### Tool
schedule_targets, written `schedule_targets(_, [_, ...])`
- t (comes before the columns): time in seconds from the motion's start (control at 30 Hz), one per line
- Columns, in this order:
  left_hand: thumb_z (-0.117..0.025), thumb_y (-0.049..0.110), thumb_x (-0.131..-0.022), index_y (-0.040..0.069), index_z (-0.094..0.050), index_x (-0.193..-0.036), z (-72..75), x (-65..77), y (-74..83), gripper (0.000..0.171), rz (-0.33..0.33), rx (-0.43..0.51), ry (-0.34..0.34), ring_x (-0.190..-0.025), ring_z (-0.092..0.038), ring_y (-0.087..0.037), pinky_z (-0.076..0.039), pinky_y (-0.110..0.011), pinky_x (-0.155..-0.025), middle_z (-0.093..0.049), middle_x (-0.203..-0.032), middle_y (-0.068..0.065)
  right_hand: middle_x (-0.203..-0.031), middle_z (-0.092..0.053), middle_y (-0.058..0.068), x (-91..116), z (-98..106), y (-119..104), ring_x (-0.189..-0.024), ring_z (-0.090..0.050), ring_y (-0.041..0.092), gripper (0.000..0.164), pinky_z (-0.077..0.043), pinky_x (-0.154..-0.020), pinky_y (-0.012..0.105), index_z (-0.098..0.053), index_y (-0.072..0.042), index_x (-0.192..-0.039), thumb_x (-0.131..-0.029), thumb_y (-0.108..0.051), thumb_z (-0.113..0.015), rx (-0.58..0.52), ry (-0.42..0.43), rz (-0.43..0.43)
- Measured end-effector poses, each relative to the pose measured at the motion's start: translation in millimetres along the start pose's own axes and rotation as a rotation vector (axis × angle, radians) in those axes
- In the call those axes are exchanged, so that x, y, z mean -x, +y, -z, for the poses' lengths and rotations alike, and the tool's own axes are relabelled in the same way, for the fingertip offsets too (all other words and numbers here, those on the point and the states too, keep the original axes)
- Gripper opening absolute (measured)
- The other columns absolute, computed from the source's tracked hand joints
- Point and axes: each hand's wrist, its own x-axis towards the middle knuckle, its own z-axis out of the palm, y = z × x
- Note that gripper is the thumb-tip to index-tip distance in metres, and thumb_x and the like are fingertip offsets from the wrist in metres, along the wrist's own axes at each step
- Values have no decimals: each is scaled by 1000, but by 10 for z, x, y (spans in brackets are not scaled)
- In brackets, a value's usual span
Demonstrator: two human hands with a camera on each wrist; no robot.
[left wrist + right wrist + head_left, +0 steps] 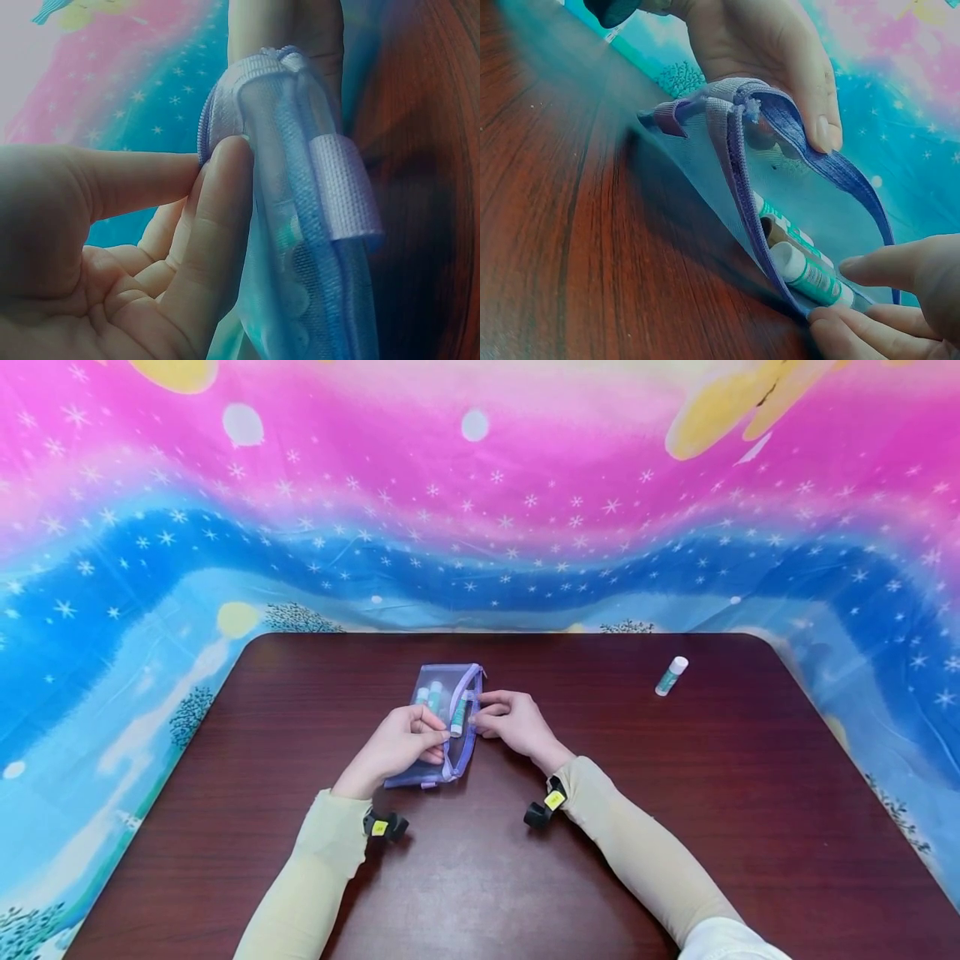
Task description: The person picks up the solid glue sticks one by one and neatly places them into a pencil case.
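Observation:
A purple mesh zipper pouch (405,776) lies on the table with its zipped side spread apart. My left hand (401,743) pinches one zipper edge between thumb and fingers, clear in the left wrist view. On the opposite side of the opening, my right hand (513,722) grips the other edge, its thumb (881,266) inside by a glue stick (806,276) and its fingers (855,330) outside. That white-and-green stick lies in the mouth of the pouch. Further glue sticks (435,696) show through the mesh. Another glue stick (671,677) stands apart at the back right.
The dark red wooden table (600,860) has rounded far corners. A printed pink and blue cloth (525,543) hangs behind it and along its sides. Black wrist straps with cameras (546,806) sit on both forearms.

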Motion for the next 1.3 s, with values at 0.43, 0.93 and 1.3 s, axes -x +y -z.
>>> schedule_targets(0.43, [-70, -1, -95, -9, -60, -103, 2, -1, -6, 15, 26, -14, 15, -63, -67, -19, -63, -33, -65, -64, -76, -16, -102, -75, 12, 42, 25, -12, -86, -72, 29, 41, -62, -76, 38, -67, 3, -127, -91, -12, -79, 75, 36, 54])
schedule_targets(0.93, [-70, -1, -95, -9, -60, -103, 6, 4, -13, 15, 17, -23, 10, -64, -68, -19, -63, -32, -66, -66, -78, -15, -107, -74, 8, 80, 98, -37, -93, -71, 22, 43, -61, -82, 40, -67, -2, -127, -91, -23, -79, 121, 99, 54])
schedule_targets(1.3, [-70, -1, -94, -8, -61, -103, 3, 15, 4, 15, 14, -29, 14, -63, -68, -19, -63, -33, -66, -66, -77, -15, -108, -74, 7, 110, 186, -50, -98, -70, 21, 47, -59, -84, 35, -67, -3, -130, -91, -27, -79, 140, 125, 58])
